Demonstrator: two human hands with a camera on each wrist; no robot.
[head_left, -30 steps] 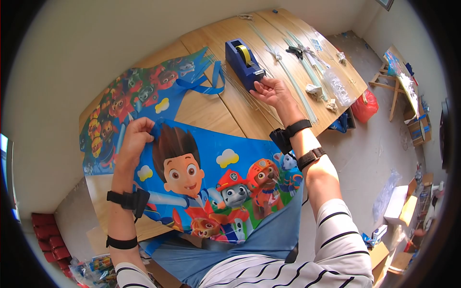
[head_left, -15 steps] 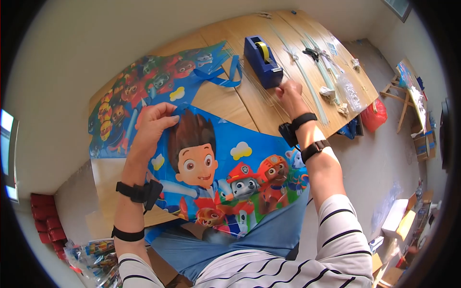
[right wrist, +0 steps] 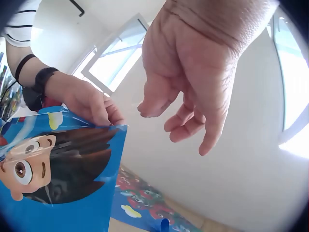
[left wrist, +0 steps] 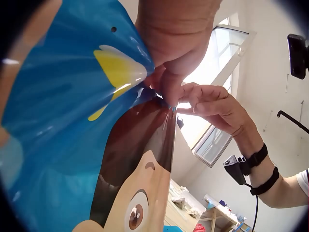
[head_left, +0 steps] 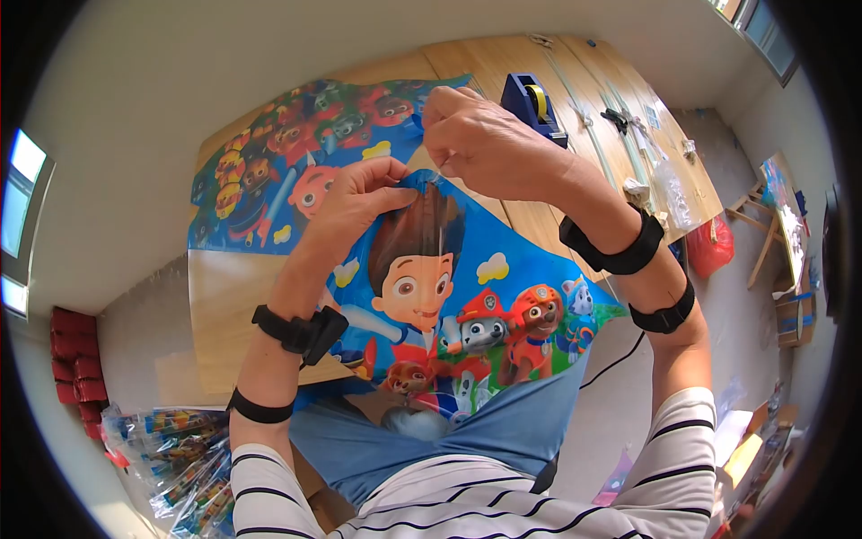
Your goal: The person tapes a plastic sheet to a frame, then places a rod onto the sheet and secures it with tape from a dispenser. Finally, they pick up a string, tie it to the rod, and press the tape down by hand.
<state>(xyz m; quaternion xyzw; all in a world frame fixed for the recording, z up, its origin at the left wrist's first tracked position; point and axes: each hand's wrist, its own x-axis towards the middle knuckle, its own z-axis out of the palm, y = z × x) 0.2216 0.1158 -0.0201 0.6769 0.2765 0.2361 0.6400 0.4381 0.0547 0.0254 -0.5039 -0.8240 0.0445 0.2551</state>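
Note:
My left hand (head_left: 364, 193) pinches the top corner of a blue cartoon-printed sheet (head_left: 494, 256) between thumb and fingers; the sheet hangs over my lap. In the left wrist view the sheet (left wrist: 63, 96) gathers in folds under the left hand (left wrist: 176, 38). My right hand (head_left: 494, 144) is just above and right of that corner, its fingers bent. The right wrist view shows the right hand (right wrist: 193, 72) beside the sheet (right wrist: 77, 212); whether anything thin is between its fingertips cannot be told. A blue tape dispenser (head_left: 518, 97) with a yellow core stands behind the right hand.
Another printed sheet (head_left: 260, 180) lies on the wooden table (head_left: 233, 314). Clear rods (head_left: 584, 117), white crumpled bits and a plastic bag (head_left: 671, 193) are at the table's right. A red bag (head_left: 711, 247) is beside the table; wrapped packets (head_left: 180, 449) are at lower left.
My right hand has moved left from the dispenser's cutting end to the held corner. My left hand, still pinching the sheet, and the whole scene have shifted rightward in view.

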